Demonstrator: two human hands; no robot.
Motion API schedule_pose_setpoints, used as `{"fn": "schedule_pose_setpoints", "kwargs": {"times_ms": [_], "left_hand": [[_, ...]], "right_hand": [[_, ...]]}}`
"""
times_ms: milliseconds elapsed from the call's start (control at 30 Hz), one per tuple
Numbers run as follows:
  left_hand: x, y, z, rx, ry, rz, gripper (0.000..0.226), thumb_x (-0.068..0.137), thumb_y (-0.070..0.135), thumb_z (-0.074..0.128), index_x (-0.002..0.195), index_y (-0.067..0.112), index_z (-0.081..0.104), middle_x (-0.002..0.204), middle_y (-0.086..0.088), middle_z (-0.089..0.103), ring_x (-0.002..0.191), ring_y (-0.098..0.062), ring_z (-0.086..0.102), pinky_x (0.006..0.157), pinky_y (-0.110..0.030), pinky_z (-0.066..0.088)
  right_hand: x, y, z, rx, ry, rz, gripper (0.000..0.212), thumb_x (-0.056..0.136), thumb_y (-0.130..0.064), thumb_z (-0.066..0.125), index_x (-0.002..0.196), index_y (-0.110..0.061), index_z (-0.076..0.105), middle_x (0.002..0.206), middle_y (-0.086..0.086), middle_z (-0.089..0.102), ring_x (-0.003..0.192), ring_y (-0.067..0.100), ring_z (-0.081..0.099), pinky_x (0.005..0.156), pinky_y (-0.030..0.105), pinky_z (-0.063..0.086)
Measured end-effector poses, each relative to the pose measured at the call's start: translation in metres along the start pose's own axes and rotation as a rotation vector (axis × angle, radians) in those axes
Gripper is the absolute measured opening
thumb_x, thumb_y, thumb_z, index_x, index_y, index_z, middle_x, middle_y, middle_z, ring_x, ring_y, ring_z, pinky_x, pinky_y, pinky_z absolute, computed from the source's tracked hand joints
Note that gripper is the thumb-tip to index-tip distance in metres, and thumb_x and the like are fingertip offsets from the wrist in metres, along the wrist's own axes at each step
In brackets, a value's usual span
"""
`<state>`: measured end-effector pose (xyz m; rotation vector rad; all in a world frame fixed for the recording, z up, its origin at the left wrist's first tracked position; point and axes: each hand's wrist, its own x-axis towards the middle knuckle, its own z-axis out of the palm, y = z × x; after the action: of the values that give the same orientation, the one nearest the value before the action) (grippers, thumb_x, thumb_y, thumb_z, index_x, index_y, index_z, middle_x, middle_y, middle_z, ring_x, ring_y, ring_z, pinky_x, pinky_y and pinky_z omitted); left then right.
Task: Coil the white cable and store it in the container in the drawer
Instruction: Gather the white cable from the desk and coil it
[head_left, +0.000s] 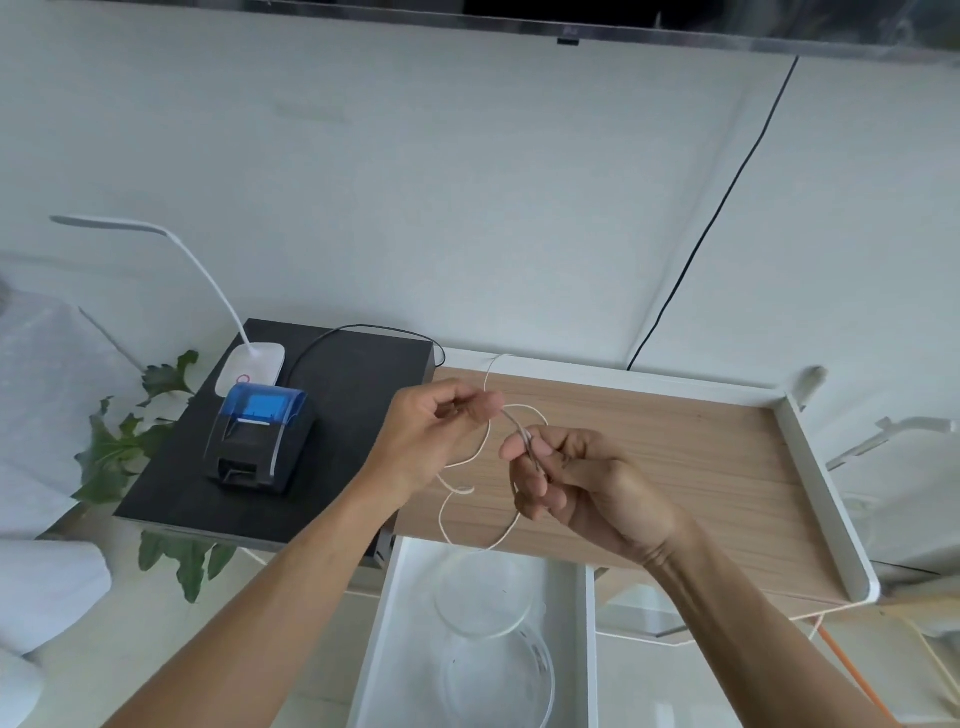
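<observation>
A thin white cable (470, 460) hangs in loose loops between both hands above the wooden tabletop (675, 457). My left hand (431, 436) pinches one strand near its fingertips. My right hand (576, 483) pinches another part, with a short stretch taut between the two hands. One loop droops over the front edge of the table. Below it, the white drawer (395, 623) stands pulled out. Inside sits a clear glass container (488, 654), upright with its mouth toward the cable.
A small black printer with a blue lid (257, 436) sits on a black block (343, 415) at the left, beside a white desk lamp (249, 364). A leafy plant (124, 452) stands further left. The table has a raised white rim (826, 493). A black wire (711, 223) runs down the wall.
</observation>
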<state>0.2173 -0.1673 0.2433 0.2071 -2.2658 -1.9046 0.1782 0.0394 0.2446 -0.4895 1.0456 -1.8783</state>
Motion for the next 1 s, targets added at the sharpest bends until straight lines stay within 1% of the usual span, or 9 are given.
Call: {"fn": "schedule_pose_setpoints", "kwargs": {"times_ms": [67, 167, 367, 500, 600, 700, 833, 933, 1000], "left_hand": [[-0.009, -0.018, 0.008, -0.009, 0.050, -0.100, 0.016, 0.093, 0.037, 0.080, 0.085, 0.023, 0.083, 0.079, -0.027, 0.068, 0.070, -0.014, 0.056, 0.073, -0.033, 0.048], [-0.037, -0.041, 0.020, 0.079, -0.004, -0.164, 0.030, 0.100, 0.036, 0.074, 0.076, 0.019, 0.077, 0.068, -0.018, 0.066, 0.064, -0.016, 0.056, 0.062, -0.029, 0.048], [-0.085, -0.022, 0.030, 0.398, -0.302, -0.039, 0.041, 0.106, 0.044, 0.061, 0.076, 0.018, 0.070, 0.071, -0.006, 0.074, 0.056, -0.003, 0.055, 0.062, -0.026, 0.048], [-0.087, 0.023, 0.018, 0.523, -0.436, 0.087, 0.032, 0.109, 0.040, 0.057, 0.090, 0.020, 0.072, 0.080, 0.001, 0.074, 0.067, -0.011, 0.062, 0.063, -0.027, 0.048], [-0.069, 0.047, 0.008, 0.470, -0.328, 0.154, 0.031, 0.109, 0.041, 0.057, 0.091, 0.022, 0.074, 0.092, 0.010, 0.083, 0.071, -0.006, 0.066, 0.067, -0.029, 0.051], [-0.047, 0.057, 0.006, 0.343, -0.239, 0.193, 0.034, 0.107, 0.037, 0.063, 0.082, 0.018, 0.073, 0.069, -0.002, 0.077, 0.067, -0.020, 0.067, 0.071, -0.039, 0.056], [-0.022, 0.042, 0.011, 0.160, -0.081, 0.165, 0.022, 0.096, 0.032, 0.079, 0.087, 0.012, 0.080, 0.070, -0.012, 0.071, 0.067, -0.042, 0.061, 0.070, -0.047, 0.053], [-0.015, 0.020, 0.015, -0.030, -0.055, 0.100, 0.020, 0.091, 0.036, 0.084, 0.086, 0.018, 0.082, 0.058, -0.014, 0.060, 0.056, -0.041, 0.062, 0.068, -0.055, 0.056], [-0.018, 0.007, 0.021, -0.082, 0.011, 0.024, 0.011, 0.090, 0.030, 0.083, 0.079, 0.028, 0.084, 0.065, -0.007, 0.072, 0.067, -0.027, 0.066, 0.076, -0.048, 0.057]], "right_hand": [[-0.003, 0.001, 0.002, 0.106, 0.011, -0.061, 0.034, 0.107, -0.005, 0.037, 0.114, 0.002, 0.069, 0.083, 0.010, 0.069, 0.064, 0.018, 0.064, 0.075, 0.035, 0.057], [-0.004, 0.003, -0.003, 0.231, 0.085, -0.157, 0.033, 0.107, 0.000, 0.038, 0.115, 0.004, 0.070, 0.110, 0.024, 0.079, 0.093, 0.033, 0.081, 0.094, 0.043, 0.064], [-0.005, 0.012, -0.023, -0.034, 0.277, -0.157, 0.033, 0.112, 0.000, 0.034, 0.127, 0.011, 0.062, 0.132, 0.033, 0.070, 0.129, 0.046, 0.067, 0.112, 0.046, 0.054], [-0.012, 0.015, -0.026, -0.166, 0.310, -0.096, 0.035, 0.111, 0.001, 0.034, 0.132, 0.015, 0.059, 0.127, 0.029, 0.074, 0.120, 0.041, 0.073, 0.106, 0.040, 0.057], [-0.020, 0.010, -0.015, -0.232, 0.221, -0.028, 0.034, 0.107, -0.003, 0.041, 0.127, 0.013, 0.064, 0.111, 0.025, 0.077, 0.098, 0.037, 0.074, 0.096, 0.037, 0.057], [-0.025, 0.003, -0.002, -0.318, 0.141, -0.029, 0.035, 0.102, -0.003, 0.041, 0.118, 0.012, 0.068, 0.098, 0.024, 0.072, 0.079, 0.033, 0.064, 0.087, 0.037, 0.052], [-0.027, -0.010, 0.011, -0.310, 0.094, -0.019, 0.040, 0.098, -0.005, 0.043, 0.121, 0.016, 0.067, 0.087, 0.021, 0.070, 0.075, 0.032, 0.056, 0.080, 0.041, 0.044], [-0.025, -0.016, 0.013, -0.238, 0.074, -0.011, 0.040, 0.095, -0.004, 0.042, 0.119, 0.015, 0.069, 0.087, 0.022, 0.071, 0.076, 0.034, 0.059, 0.084, 0.048, 0.043], [-0.026, -0.015, 0.014, -0.131, 0.061, -0.005, 0.040, 0.094, -0.001, 0.042, 0.120, 0.012, 0.070, 0.091, 0.023, 0.073, 0.076, 0.035, 0.068, 0.087, 0.042, 0.054]]}}
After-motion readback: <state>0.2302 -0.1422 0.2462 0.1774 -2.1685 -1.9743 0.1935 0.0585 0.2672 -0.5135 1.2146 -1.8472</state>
